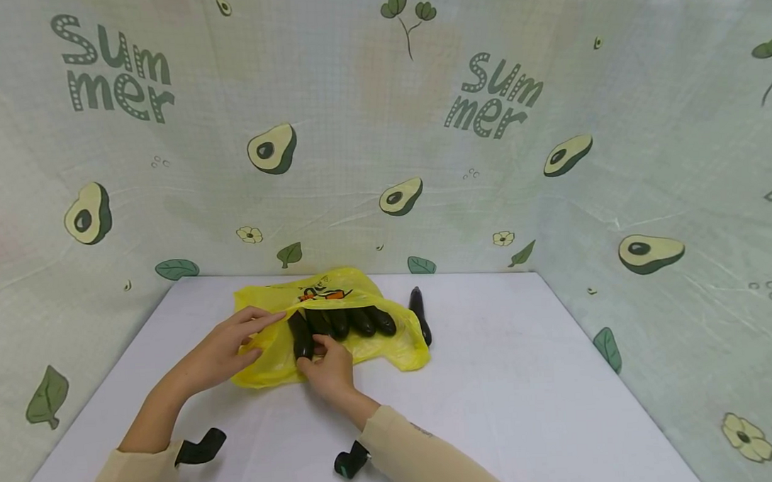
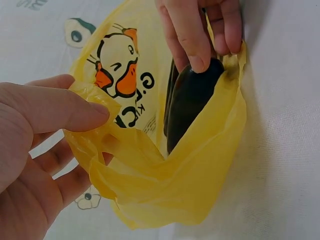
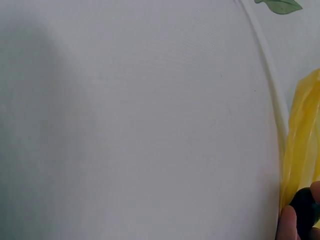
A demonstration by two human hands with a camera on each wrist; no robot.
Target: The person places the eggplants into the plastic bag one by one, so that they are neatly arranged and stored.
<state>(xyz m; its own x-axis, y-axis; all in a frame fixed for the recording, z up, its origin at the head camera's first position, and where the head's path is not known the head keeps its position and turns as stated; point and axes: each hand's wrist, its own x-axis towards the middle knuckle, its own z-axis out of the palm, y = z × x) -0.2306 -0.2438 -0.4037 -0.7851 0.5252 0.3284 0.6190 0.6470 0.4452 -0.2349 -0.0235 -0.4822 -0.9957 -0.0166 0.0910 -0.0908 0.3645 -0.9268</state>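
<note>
A yellow plastic bag [image 1: 269,358] with a printed duck lies on the table, its mouth towards me. Several dark, glossy eggplants [image 1: 362,322] lie side by side in it. My left hand [image 1: 220,349] pinches the bag's edge at the left; in the left wrist view the thumb [image 2: 82,111] is on top of the film and fingers are beneath. With my right hand [image 1: 332,370] I grip the near end of the leftmost eggplant [image 1: 301,335], at the bag's mouth. The right wrist view shows only fingertips [image 3: 288,225] around that dark end.
Another eggplant [image 1: 420,316] lies outside, just right of the bag. A white table [image 1: 525,378] carries everything. Cloth [image 1: 342,79] printed with avocados hangs behind and at both sides. A black wrist device [image 1: 202,446] sticks out at each sleeve.
</note>
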